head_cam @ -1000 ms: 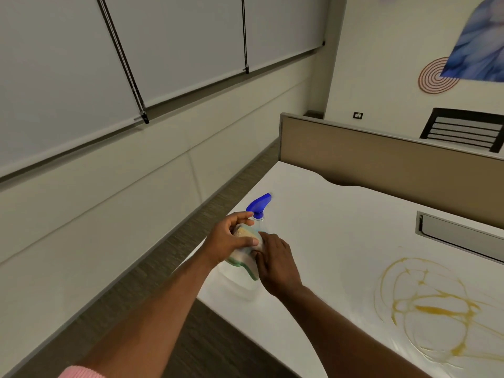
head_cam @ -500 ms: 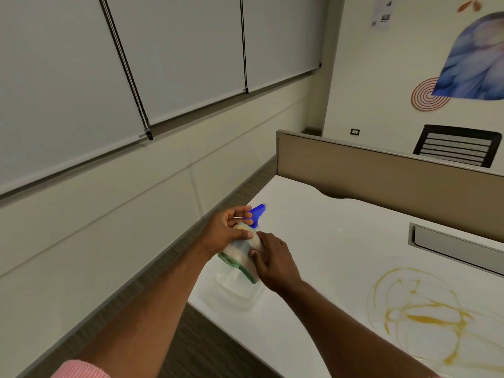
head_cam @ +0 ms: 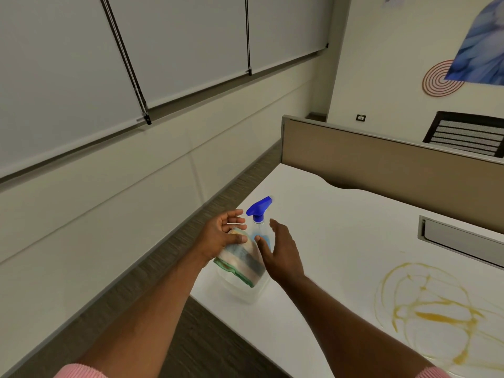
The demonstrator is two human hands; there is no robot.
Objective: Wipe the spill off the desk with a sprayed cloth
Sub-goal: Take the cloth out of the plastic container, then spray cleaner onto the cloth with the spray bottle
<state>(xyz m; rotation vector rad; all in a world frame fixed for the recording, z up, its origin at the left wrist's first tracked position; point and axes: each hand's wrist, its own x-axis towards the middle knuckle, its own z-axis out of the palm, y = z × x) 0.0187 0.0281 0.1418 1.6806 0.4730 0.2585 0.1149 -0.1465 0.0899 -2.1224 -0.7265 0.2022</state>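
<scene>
A clear spray bottle with a blue trigger head (head_cam: 258, 210) stands at the left corner of the white desk (head_cam: 341, 241). My left hand (head_cam: 222, 236) holds a folded cloth with a green edge (head_cam: 241, 264) against the bottle's front, thumb pressed on it and fingers spread. My right hand (head_cam: 281, 253) hovers just right of the bottle, fingers apart, holding nothing. A yellow-orange smeared spill (head_cam: 433, 312) lies on the desk at the lower right.
A beige partition (head_cam: 381, 159) runs along the desk's far side. A grey cable tray slot (head_cam: 461, 241) is set into the desktop. The desk's left edge drops to carpeted floor (head_cam: 177, 336) beside the wall. A black chair back (head_cam: 466, 136) shows behind the partition.
My right hand has come off the cloth and opened beside the bottle. My left hand's fingers have spread while the thumb keeps the cloth. The view has tilted slightly.
</scene>
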